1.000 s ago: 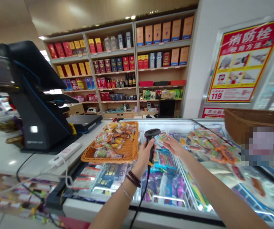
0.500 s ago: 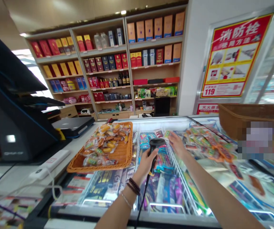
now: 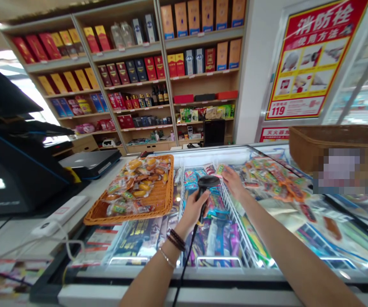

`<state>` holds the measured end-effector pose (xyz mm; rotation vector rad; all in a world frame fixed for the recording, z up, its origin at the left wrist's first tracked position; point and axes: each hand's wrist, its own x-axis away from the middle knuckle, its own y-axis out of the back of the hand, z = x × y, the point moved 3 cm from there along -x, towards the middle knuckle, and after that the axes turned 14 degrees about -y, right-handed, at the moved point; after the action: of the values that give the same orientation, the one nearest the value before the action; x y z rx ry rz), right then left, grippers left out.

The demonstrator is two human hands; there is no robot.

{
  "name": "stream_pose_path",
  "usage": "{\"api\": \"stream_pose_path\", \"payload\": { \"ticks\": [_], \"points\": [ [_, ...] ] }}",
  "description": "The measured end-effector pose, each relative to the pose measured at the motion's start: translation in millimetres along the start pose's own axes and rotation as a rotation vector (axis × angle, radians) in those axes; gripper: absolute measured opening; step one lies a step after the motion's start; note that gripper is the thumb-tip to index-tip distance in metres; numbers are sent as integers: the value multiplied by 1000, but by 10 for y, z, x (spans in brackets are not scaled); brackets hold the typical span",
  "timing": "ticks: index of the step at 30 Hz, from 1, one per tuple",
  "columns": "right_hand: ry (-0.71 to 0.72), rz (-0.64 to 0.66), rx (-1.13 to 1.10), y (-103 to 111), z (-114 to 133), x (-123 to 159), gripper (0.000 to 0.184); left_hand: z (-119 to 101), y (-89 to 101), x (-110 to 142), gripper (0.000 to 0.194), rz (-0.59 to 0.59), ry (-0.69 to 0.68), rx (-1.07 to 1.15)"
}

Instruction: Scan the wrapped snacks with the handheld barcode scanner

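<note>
My left hand is closed around the handle of a black barcode scanner, its cable trailing down toward me. Just right of the scanner head, my right hand pinches a small wrapped snack with green and yellow on its packet. Both hands are over the glass top of a freezer. Under them, bagged ice creams lie in a white wire basket. At the left, an orange wicker basket holds several wrapped snacks. More wrapped snacks are heaped on the glass to the right.
A brown basket stands at the right. On the left counter are a dark checkout terminal, a flat scale and a white power strip with cables. Shelves of boxed goods line the back wall.
The view has shifted, so the shelves and counter sit higher and further left. My left hand still grips the scanner, and the right still holds the snack close to its head.
</note>
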<state>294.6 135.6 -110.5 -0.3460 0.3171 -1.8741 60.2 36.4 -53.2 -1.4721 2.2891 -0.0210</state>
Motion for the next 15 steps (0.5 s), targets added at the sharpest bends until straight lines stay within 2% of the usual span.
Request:
{"api": "stream_pose_path", "payload": {
  "ticks": [11, 15],
  "points": [
    [28, -31, 69, -48, 65, 48, 75, 23, 5, -24, 74, -37, 13, 0],
    [113, -90, 208, 150, 313, 56, 68, -6, -4, -119, 78, -84, 28, 10]
  ]
}}
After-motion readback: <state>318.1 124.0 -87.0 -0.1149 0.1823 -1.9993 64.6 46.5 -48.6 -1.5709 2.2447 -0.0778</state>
